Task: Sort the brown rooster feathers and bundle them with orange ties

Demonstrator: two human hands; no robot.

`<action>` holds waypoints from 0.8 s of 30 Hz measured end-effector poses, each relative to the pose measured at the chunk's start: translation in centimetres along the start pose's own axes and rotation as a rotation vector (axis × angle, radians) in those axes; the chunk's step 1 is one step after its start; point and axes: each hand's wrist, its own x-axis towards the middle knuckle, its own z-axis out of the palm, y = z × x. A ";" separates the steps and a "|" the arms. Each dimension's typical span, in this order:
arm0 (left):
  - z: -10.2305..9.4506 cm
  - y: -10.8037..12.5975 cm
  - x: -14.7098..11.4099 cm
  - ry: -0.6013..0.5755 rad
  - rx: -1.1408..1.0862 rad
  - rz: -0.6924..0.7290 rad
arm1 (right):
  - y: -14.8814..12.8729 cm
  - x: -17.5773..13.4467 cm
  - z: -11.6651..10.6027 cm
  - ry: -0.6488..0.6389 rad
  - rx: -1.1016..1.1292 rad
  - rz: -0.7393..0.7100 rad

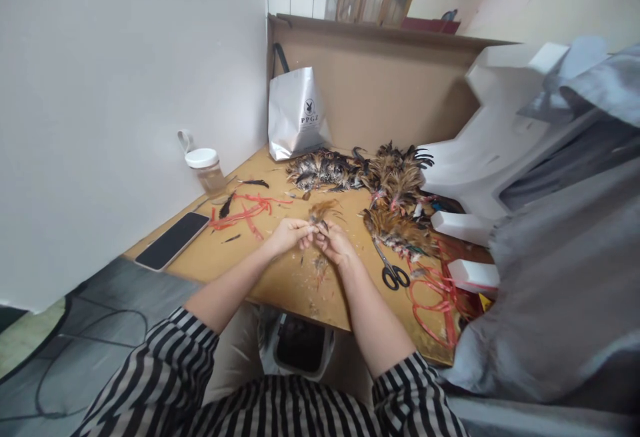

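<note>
Striped shirt [287,405], held feathers [323,210], pointing away-right

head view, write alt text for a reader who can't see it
The person's left hand and right hand pinch a small tuft of brown feathers above a table. Heaps of feathers lie beyond, by a silver bag, with black-handled scissors to the right and a phone, lidded jar and red strips to the left.
</note>
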 end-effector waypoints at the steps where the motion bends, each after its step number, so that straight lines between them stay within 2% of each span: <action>1: -0.1 -0.5 0.4 0.071 -0.075 -0.031 | 0.1 0.1 0.1 0.044 -0.039 -0.018; 3: -0.2 -1.3 1.0 0.180 -0.187 -0.099 | 0.4 0.1 0.4 0.118 -0.205 -0.088; 6: -0.3 -2.2 1.9 0.235 -0.217 -0.171 | 0.6 -0.3 0.9 0.174 -0.613 -0.308; 9: -0.1 -2.5 2.3 0.219 -0.020 -0.223 | 0.5 -1.2 1.6 0.145 -1.016 -0.512; 12: 0.2 -2.0 2.1 0.125 0.289 -0.288 | -0.1 -1.9 2.0 0.092 -1.192 -0.588; 14: 0.2 -1.4 1.5 0.022 0.463 -0.287 | -0.6 -1.9 1.9 0.065 -1.168 -0.589; 16: 0.0 -0.7 0.7 -0.103 0.521 -0.246 | -1.1 -1.7 1.4 0.010 -1.021 -0.501; 20: -0.9 0.8 -1.0 -0.399 0.328 -0.137 | -1.6 -1.5 0.2 -0.121 -0.497 -0.083; 22: -1.1 1.1 -1.5 -0.424 0.200 -0.118 | -1.5 -1.5 0.0 -0.174 -0.279 0.021; 24: -0.9 0.8 -1.7 -0.365 0.041 -0.116 | -1.2 -1.4 0.2 -0.203 -0.134 0.027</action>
